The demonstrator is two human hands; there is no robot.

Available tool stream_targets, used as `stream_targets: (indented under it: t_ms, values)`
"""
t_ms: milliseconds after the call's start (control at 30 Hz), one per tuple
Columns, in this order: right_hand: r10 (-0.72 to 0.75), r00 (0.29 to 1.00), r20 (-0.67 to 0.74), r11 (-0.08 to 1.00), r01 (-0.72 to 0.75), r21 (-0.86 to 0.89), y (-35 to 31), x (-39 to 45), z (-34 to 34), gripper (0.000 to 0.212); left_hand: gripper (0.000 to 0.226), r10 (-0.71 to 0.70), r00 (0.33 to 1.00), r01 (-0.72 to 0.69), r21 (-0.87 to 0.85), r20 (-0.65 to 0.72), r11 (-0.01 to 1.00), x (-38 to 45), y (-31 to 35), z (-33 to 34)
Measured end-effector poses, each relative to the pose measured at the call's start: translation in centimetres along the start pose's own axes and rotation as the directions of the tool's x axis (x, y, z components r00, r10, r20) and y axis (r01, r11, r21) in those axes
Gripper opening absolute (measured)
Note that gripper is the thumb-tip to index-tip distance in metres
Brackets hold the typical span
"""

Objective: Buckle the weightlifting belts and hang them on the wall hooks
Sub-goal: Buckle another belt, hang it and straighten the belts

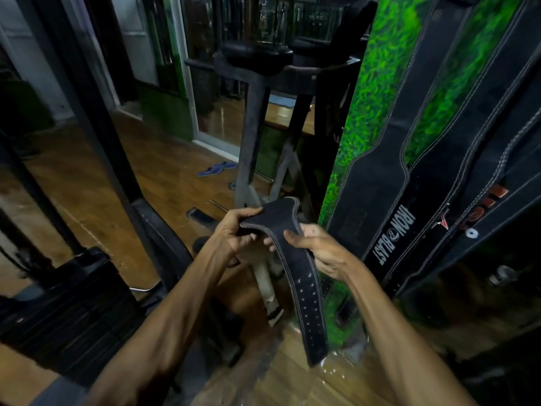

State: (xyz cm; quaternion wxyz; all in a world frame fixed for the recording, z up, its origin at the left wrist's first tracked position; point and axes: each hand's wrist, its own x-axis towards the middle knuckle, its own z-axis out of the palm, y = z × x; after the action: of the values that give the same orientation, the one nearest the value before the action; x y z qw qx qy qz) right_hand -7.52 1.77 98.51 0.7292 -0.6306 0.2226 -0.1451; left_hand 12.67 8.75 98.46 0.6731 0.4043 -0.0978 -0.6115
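Note:
A black leather weightlifting belt (295, 259) with pale stitching is held at chest height in the middle of the view. My left hand (234, 230) grips its wide padded part from the left, thumb on top. My right hand (316, 247) holds the narrower strap from the right, thumb across it. The strap's punched end hangs free down toward the floor. No buckle shows. Two black belts hang on the green wall at the right: one marked IRON BLAST (389, 183), another (480, 159) beside it.
A black machine frame (251, 136) stands straight ahead beyond the belt. A weight stack (73, 303) sits low at the left. Blue sandals (216, 169) lie on the wooden floor (87, 183). The green grass-textured wall (371, 112) runs along the right.

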Motion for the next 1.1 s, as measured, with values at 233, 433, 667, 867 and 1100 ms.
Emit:
stream_targets:
  t_ms: [233, 433, 667, 867, 1100]
  values:
    - [0.145, 0.979, -0.141, 0.989, -0.145, 0.009, -0.1, -1.9, -2.8, 0.028, 0.041, 0.019, 0.996, -0.035, 0.191, 0.086, 0.981, -0.9, -2.4, -0.2]
    - [0.02, 0.957, -0.29, 0.99, 0.022, 0.142, -2.4, 1.5, -2.9, 0.032, 0.045, 0.138, 0.985, -0.173, 0.495, 0.108, 0.851, -4.4, -3.4, -0.4]
    - [-0.05, 0.972, -0.229, 0.998, 0.06, 0.036, 0.3, 2.4, -1.7, 0.045, 0.042, 0.142, 0.984, -0.175, 0.451, 0.106, 0.875, -3.6, -0.8, -3.8]
    - [0.008, 0.974, -0.228, 0.997, -0.027, -0.078, 3.0, 1.4, -2.0, 0.051, 0.029, 0.231, 0.973, -0.227, 0.209, 0.008, 0.951, -0.9, 1.0, -3.1]
    - [-0.085, 0.941, -0.326, 0.995, 0.094, 0.012, -0.5, 2.4, -1.4, 0.031, 0.053, 0.147, 0.97, -0.199, 0.284, 0.194, 0.938, -1.0, -2.2, -3.4]
